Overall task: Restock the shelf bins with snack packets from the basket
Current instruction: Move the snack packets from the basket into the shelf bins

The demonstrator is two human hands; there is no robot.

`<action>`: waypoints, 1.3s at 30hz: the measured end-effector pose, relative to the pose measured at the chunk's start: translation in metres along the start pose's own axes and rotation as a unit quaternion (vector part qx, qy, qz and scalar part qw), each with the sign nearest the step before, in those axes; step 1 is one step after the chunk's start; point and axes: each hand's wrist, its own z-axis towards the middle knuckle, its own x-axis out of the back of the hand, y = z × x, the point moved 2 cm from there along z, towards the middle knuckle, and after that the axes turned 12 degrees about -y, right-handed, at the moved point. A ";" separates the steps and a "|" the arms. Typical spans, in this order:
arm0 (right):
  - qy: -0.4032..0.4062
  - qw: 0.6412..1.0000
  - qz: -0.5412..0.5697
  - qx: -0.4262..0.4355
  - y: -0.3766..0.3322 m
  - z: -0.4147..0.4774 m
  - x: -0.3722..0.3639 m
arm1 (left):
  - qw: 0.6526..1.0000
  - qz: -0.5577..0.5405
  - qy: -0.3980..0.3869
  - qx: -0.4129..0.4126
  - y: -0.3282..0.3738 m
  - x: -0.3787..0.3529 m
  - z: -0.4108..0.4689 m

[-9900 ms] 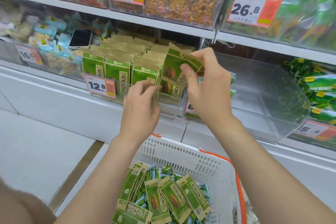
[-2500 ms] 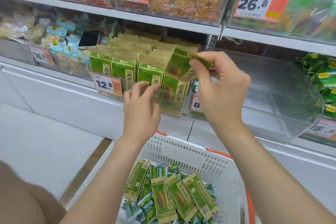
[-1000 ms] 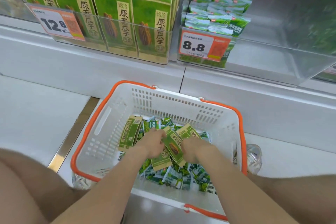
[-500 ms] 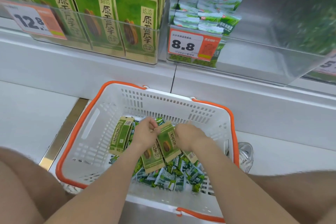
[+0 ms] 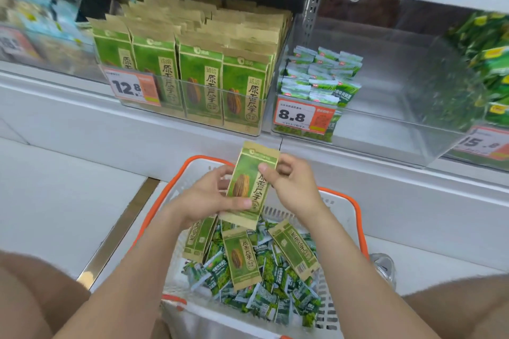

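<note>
A green and tan seed packet (image 5: 249, 181) stands upright above the white basket with an orange rim (image 5: 355, 206). My left hand (image 5: 205, 198) grips its lower left edge, thumb across the front. My right hand (image 5: 292, 183) pinches its right side. In the basket lie three more tan packets (image 5: 242, 259) on a heap of small green and white sachets (image 5: 264, 294). The clear bin tagged 12.8 (image 5: 192, 107) is packed with rows of the same tan packets. Beside it, the bin tagged 8.8 (image 5: 385, 124) holds a small stack of green sachets at its left end.
A white shelf ledge (image 5: 385, 190) runs below the bins. Another bin with green bags (image 5: 493, 69) stands at far right, tagged 15.8. A blurred bin of pale packets (image 5: 35, 25) is at far left. A metal floor strip (image 5: 118, 231) lies left of the basket.
Both hands have lifted one tan packet up out of the basket and now hold it upright. The view has tilted up, showing more of the shelf bins.
</note>
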 end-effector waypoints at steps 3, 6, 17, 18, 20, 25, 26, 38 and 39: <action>0.050 0.998 0.019 0.042 -0.016 -0.003 -0.008 | 0.996 0.055 -0.070 0.009 0.009 -0.006 -0.017; 0.077 0.995 -0.004 0.066 -0.025 -0.004 -0.013 | 0.996 0.080 -0.046 -0.016 0.022 -0.008 -0.027; 0.115 0.941 -0.141 0.286 -0.155 -0.008 -0.037 | 0.944 0.095 0.216 -0.229 0.096 0.018 -0.036; 0.150 0.930 -0.130 0.311 -0.168 -0.006 -0.037 | 0.927 0.099 0.263 -0.249 0.105 0.021 -0.036; 0.203 0.905 -0.128 0.352 -0.190 -0.001 -0.036 | 0.890 0.115 0.357 -0.261 0.122 0.031 -0.035; 0.176 0.876 -0.241 0.378 -0.218 0.033 -0.037 | 0.828 0.197 0.471 -0.230 0.171 0.064 -0.035; 0.160 0.871 -0.274 0.375 -0.220 0.040 -0.039 | 0.829 0.214 0.470 -0.215 0.181 0.068 -0.035; 0.201 0.776 -0.423 0.423 -0.230 0.056 -0.037 | 0.817 0.392 0.416 -0.078 0.228 0.077 -0.043; 0.204 0.772 -0.425 0.427 -0.228 0.056 -0.036 | 0.814 0.404 0.411 -0.076 0.230 0.081 -0.045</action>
